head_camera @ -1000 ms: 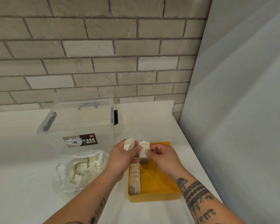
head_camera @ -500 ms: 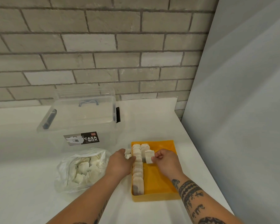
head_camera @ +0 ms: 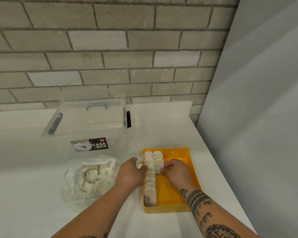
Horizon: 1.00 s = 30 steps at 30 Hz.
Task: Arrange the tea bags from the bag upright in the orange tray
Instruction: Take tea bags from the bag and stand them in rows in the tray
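The right hand [head_camera: 176,170] pinched a tea bag [head_camera: 158,166] upright in the orange tray [head_camera: 182,193], starting a second row beside the full one. The left hand [head_camera: 131,172] was closed on spare bags [head_camera: 139,163] — the plastic bag [head_camera: 91,177] lay nearby. Best to press it flush against its neighbours before letting go — otherwise it would likely tip.

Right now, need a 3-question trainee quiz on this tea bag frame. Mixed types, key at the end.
1. True or false: a full row of tea bags stands along the left wall of the orange tray.
2. Which hand sets a tea bag into the second row? A) left hand B) right hand
3. Fill in: the loose tea bags wait in a clear plastic ___ in front of the clear storage box.

Key: 1 true; 2 B; 3 bag
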Tool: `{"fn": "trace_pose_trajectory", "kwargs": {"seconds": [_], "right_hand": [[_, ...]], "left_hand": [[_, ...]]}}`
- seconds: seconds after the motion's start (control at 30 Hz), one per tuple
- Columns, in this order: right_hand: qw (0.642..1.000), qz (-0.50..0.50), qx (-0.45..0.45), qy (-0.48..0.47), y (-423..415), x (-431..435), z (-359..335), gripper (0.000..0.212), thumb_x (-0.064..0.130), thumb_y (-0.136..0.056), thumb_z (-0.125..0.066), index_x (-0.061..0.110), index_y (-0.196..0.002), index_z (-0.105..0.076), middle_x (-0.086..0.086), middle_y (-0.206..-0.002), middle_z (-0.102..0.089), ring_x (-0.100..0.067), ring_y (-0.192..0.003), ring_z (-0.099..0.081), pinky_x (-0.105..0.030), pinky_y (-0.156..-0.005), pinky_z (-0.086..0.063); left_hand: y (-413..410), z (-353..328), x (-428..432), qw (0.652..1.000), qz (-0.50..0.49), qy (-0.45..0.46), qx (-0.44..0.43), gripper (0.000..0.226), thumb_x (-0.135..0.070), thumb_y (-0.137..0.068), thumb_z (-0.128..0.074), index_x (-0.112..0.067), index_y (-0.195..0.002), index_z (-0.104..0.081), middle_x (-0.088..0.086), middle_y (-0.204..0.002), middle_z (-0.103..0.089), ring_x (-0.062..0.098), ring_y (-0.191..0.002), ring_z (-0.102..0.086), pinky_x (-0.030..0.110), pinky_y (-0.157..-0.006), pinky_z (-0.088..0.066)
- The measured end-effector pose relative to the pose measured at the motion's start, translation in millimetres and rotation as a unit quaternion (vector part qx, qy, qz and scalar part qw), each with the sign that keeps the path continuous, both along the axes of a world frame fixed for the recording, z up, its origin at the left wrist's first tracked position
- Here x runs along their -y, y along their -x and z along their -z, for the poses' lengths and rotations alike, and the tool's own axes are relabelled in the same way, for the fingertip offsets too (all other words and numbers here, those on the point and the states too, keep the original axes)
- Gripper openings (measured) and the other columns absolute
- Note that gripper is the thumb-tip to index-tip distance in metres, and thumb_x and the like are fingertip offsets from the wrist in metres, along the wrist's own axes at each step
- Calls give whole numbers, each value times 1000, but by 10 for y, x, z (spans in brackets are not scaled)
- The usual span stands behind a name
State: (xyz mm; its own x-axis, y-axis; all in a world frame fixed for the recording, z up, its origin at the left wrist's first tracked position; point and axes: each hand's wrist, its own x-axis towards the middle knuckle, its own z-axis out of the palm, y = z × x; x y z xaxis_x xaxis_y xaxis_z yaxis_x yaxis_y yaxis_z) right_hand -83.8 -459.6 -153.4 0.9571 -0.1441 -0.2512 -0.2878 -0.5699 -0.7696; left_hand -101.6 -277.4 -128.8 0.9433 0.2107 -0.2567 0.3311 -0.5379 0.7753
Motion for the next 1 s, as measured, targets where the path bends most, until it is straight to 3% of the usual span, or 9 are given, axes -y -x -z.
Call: {"fn": "trace_pose_trajectory", "kwargs": {"seconds": [0.33, 0.5, 0.57, 0.67, 0.8, 0.87, 1.0], "right_hand": [[999, -19, 9, 33, 12, -1, 30, 21, 28, -76, -86, 27, -82, -66, 10, -80, -70, -7, -78, -65, -24, -71, -54], [999, -19, 11, 25, 44, 44, -23, 20, 31, -79, -84, 29, -87, -66, 12, -85, -69, -4, -81, -63, -20, -70, -49], [999, -22, 24, 11, 71, 80, -93, 17, 32, -83, -80, 28, -92, -66, 13, -88, -67, -2, -83, -61, -15, -67, -45], [997, -39, 61, -19, 124, 66, -273, 9, 30, -92, -71, 28, -99, -67, 18, -93, -64, 3, -89, -59, -7, -63, -39], [983, -82, 117, -115, 252, -21, -543, 8, 32, -92, -71, 31, -101, -70, 16, -97, -69, 6, -82, -61, -5, -69, -43], [975, -110, 112, -159, 320, -63, -628, 17, 36, -89, -74, 33, -105, -69, 12, -98, -70, 2, -75, -61, -11, -71, -46], [981, -98, 103, -131, 365, -89, -691, 25, 40, -84, -78, 34, -103, -64, 10, -94, -65, -1, -74, -57, -11, -66, -46]], "left_hand": [[9, 7, -4, 1000, 1, 5, 1, 16, -31, -89, -70, -17, -95, -65, 4, -88, -71, 26, -82, -71, 49, -77, -62], [46, -62, -2, 1000, -17, 1, 10, 23, -35, -88, -74, -19, -93, -59, 3, -92, -69, 23, -82, -70, 46, -74, -63], [92, -153, 9, 998, -47, 38, 30, 29, -38, -87, -77, -25, -99, -54, 3, -96, -69, 22, -80, -71, 41, -68, -64], [153, -333, 38, 983, -81, 155, 56, 37, -43, -87, -77, -15, -104, -60, 7, -96, -73, 23, -78, -74, 34, -61, -63], [210, -524, 139, 939, -47, 340, 2, 54, -60, -82, -66, -13, -110, -64, 7, -97, -74, 24, -77, -76, 29, -61, -59], [230, -592, 215, 929, -33, 367, -23, 62, -67, -80, -60, -12, -110, -64, 6, -92, -76, 21, -77, -75, 26, -58, -57], [248, -670, 359, 934, -16, 355, -31, 62, -74, -80, -51, -13, -91, -61, -6, -58, -62, 8, -52, -58, 23, -52, -51]]}}
